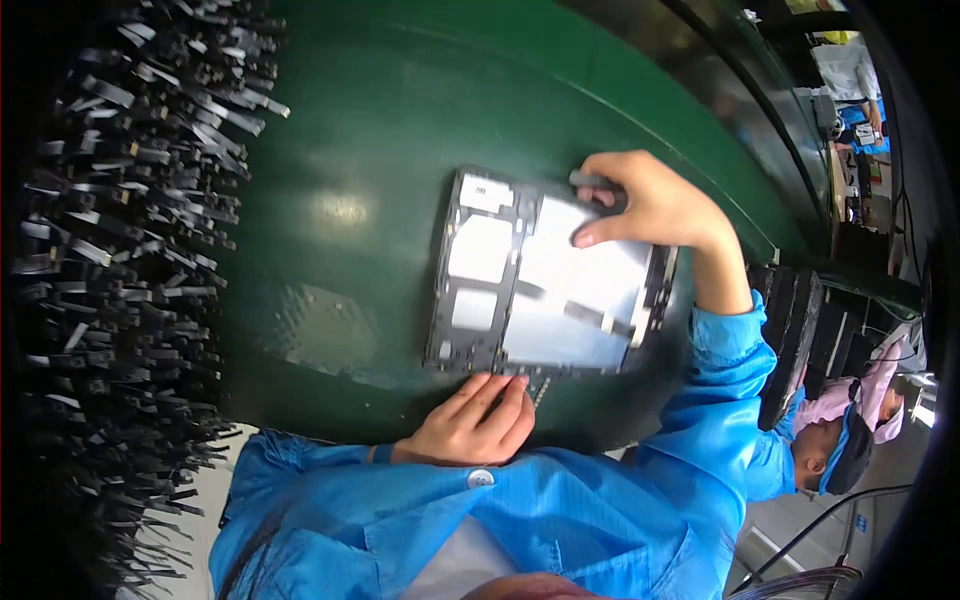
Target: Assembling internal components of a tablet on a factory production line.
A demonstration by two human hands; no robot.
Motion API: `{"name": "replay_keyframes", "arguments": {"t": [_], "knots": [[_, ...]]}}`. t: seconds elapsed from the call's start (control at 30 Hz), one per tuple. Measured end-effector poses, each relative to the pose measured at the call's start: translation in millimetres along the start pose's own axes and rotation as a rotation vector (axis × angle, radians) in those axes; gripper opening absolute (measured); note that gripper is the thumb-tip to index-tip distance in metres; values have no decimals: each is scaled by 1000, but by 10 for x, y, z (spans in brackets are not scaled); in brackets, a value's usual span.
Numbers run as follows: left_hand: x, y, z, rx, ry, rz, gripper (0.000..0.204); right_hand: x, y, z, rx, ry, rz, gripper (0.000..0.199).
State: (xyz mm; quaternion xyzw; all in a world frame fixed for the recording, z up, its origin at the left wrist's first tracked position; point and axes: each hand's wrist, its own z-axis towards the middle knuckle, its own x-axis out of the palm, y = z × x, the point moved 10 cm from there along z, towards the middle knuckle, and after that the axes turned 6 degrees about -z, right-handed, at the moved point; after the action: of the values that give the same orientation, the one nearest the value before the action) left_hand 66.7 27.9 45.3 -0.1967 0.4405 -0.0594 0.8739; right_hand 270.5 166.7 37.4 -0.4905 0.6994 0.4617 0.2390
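Observation:
A flat black frame with silver-grey panels (482,250), like the inside of a tablet-sized device, lies on the green tabletop in front of me. My left hand (475,420) is at its near edge, fingers bent together with the tips against the rim. Over its far right corner, my right hand (650,205) has its fingers curled around a small dark block-like piece (598,184); its exact kind is hard to make out. The right thumb reaches over the large silver panel (575,285). A dark and silver ribbon strip (598,318) crosses that panel's lower right.
Many black and silver ribbon cables (130,220) crowd the left side. The green tabletop (340,130) has a shiny worn patch (320,325). Dark stacked trays (790,330) stand at right, near a person in a dark cap (850,455). Another person (850,75) works farther off.

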Motion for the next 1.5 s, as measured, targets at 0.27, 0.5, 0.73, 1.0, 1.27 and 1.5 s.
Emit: {"name": "replay_keyframes", "arguments": {"t": [0.27, 0.5, 0.73, 1.0, 1.27, 1.5], "knots": [[23, -44, -7, 26, -38, 46, 18, -268, -359, -65, -131, -60, 474, 46], [32, -57, -39, 65, -33, -9, 16, -793, -1922, 594, 191, -779, 1351, 43], [44, 4, 19, 83, 95, -142, 14, -1569, -1283, 679, 574, -932, 128, 40], [158, 68, 68, 0, 135, -139, 19, -554, -128, -1604, 164, -788, 108, 18], [86, -77, 146, -25, 179, -204, 17, 41, -3254, -6184, 1190, -817, -3, 30], [86, -13, 39, -31, 169, -111, 19, 1086, -3253, -5126, 924, -1090, 874, 42]]}}
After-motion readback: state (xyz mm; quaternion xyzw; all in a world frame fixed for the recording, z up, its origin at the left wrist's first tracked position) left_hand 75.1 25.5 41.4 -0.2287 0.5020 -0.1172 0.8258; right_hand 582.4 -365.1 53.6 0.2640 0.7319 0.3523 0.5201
